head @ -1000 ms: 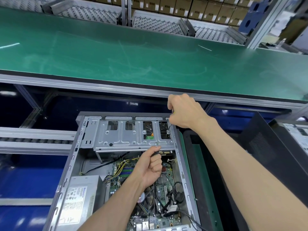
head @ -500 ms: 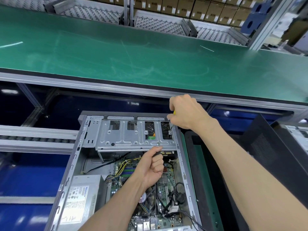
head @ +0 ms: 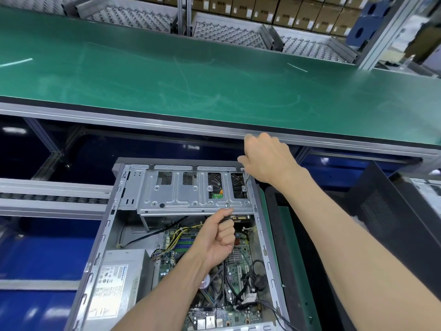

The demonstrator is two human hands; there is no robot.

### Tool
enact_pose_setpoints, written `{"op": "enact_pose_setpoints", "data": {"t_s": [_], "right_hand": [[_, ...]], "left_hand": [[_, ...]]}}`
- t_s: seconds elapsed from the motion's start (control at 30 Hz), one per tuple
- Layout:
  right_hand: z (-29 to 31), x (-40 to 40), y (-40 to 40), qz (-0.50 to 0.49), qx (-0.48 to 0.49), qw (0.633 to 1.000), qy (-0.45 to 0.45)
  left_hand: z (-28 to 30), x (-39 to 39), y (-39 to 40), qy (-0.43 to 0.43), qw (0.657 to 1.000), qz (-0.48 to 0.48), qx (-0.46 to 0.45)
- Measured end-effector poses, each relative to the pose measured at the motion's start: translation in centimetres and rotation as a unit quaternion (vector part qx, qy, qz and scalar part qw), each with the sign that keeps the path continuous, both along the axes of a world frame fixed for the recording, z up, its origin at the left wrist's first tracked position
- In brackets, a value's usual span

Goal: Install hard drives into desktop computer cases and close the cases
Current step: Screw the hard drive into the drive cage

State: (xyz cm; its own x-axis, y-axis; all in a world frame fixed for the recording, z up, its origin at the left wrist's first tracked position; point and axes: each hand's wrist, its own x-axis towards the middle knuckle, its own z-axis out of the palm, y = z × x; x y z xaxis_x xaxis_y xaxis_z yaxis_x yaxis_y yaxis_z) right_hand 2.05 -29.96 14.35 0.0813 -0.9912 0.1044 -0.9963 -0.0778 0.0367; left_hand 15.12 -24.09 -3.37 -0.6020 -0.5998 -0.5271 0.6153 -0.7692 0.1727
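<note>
Right hand [head: 267, 161] grips a screwdriver [head: 246, 180], tip down at the far right corner of the drive cage [head: 191, 197]. Left hand [head: 218, 237] curled, thumb against the cage's near edge, pinching a dark cable end beneath. Hard drive [head: 214, 181] sits inside the cage. Open case [head: 114, 235] lies flat below the green bench [head: 191, 75]; power supply [head: 119, 283] near left.

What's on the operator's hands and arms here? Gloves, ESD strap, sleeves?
Nothing visible. Both the left hand and the right hand are bare: no gloves, rings, watch or wrist strap. Both forearms are uncovered as far as the frame shows; no sleeve edge in view.
</note>
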Motion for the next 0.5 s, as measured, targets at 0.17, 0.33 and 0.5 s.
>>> {"op": "enact_pose_setpoints", "data": {"t_s": [0.17, 0.33, 0.5], "right_hand": [[0.39, -0.27, -0.04, 0.013, 0.045, 0.997, -0.059], [0.13, 0.01, 0.09, -0.005, 0.013, 1.000, -0.024], [0.10, 0.11, 0.12, -0.010, 0.009, 0.999, -0.029]], "left_hand": [[0.09, -0.03, 0.03, -0.003, 1.000, -0.002, -0.004], [0.24, -0.08, 0.06, -0.009, 1.000, -0.001, -0.002], [0.22, -0.04, 0.12, -0.006, 1.000, -0.004, -0.005]]}}
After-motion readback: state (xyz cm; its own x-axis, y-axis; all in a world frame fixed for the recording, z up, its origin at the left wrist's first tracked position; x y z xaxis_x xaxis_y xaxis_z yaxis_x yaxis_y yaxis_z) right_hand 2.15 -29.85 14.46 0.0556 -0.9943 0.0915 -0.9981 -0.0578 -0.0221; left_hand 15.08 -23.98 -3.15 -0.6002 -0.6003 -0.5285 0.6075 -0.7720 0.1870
